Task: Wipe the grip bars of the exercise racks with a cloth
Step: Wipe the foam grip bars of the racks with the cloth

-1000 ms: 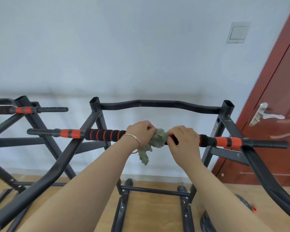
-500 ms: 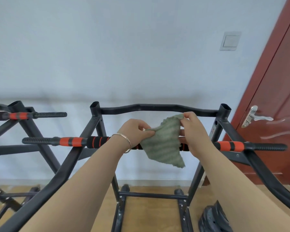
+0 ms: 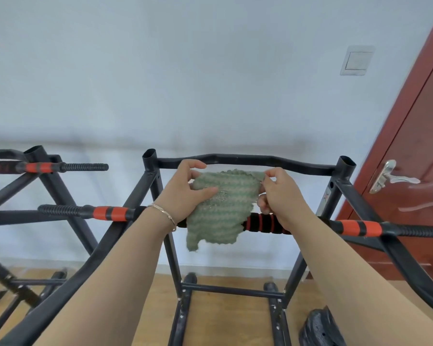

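Cloth (image 3: 223, 216): green ribbed knit, spread; left hand (image 3: 183, 193), right hand (image 3: 283, 196) grip pinching upper edge.

Middle of grip bar (image 3: 263, 223) hidden behind cloth (image 3: 223, 208), left rack (image 3: 35, 167) cropped at edge

Ribbed knitted cloth (image 3: 220, 208); matt black metal rack (image 3: 245, 161); ridged foam grip bar (image 3: 263, 224); wooden floor (image 3: 230, 320).

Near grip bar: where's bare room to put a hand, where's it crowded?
Free: the left orange-banded stretch, between the left wrist and the ribbed end; the right orange-banded stretch, beyond the right forearm. Crowded: the middle, where left hand and right hand hold the cloth spread in front of the grip bar.
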`<action>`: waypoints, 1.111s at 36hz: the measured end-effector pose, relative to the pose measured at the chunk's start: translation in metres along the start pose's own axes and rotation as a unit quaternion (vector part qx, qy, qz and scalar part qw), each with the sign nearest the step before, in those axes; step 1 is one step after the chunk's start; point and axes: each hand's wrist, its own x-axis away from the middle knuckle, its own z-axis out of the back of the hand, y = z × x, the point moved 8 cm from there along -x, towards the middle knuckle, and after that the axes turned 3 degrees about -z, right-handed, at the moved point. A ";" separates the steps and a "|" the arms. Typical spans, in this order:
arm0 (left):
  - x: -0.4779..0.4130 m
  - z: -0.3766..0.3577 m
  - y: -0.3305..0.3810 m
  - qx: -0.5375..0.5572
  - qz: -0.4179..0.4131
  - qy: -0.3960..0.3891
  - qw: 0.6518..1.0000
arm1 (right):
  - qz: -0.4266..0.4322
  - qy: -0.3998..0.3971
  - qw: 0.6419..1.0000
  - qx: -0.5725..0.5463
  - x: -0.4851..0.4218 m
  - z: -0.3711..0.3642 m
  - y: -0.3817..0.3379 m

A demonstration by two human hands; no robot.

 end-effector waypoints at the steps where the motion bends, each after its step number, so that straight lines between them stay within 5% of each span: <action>1: -0.001 0.004 -0.002 -0.011 -0.001 0.009 1.000 | 0.003 0.002 1.000 0.014 -0.001 0.000 0.000; 3: -0.002 0.014 -0.006 -0.083 0.004 0.040 0.996 | 0.016 0.005 0.998 0.063 -0.003 0.001 -0.002; 5: -0.004 0.017 -0.011 -0.279 0.020 0.055 0.958 | 0.053 -0.009 0.982 0.182 -0.006 -0.001 -0.005; 8: -0.006 -0.010 -0.005 -0.603 -0.053 0.037 0.795 | 0.078 -0.038 0.937 0.338 -0.007 -0.004 -0.004; 13: 0.011 -0.083 -0.030 -0.644 -0.134 -0.216 0.722 | 0.044 -0.131 0.803 0.580 0.001 -0.012 0.024; 15: 0.014 -0.088 -0.031 -0.674 -0.168 -0.220 0.685 | -0.018 -0.151 0.812 0.563 0.005 -0.008 0.039; 20: 0.005 -0.086 -0.032 -0.699 -0.162 -0.192 0.670 | -0.041 -0.180 0.832 0.523 0.007 -0.009 0.045; 24: -0.008 -0.080 -0.035 -0.707 -0.156 -0.131 0.677 | 0.149 -0.138 0.725 0.658 0.002 -0.020 0.029; 31: -0.038 -0.071 -0.039 -0.691 -0.109 -0.123 0.704 | 0.236 -0.026 0.693 0.681 -0.009 -0.013 0.028; 36: -0.053 -0.061 -0.042 -0.672 -0.083 -0.113 0.727 | 0.336 0.083 0.739 0.578 -0.009 -0.003 0.026; 40: -0.049 -0.062 -0.041 -0.668 -0.101 -0.080 0.733 | 0.260 0.049 0.753 0.603 -0.020 0.001 0.025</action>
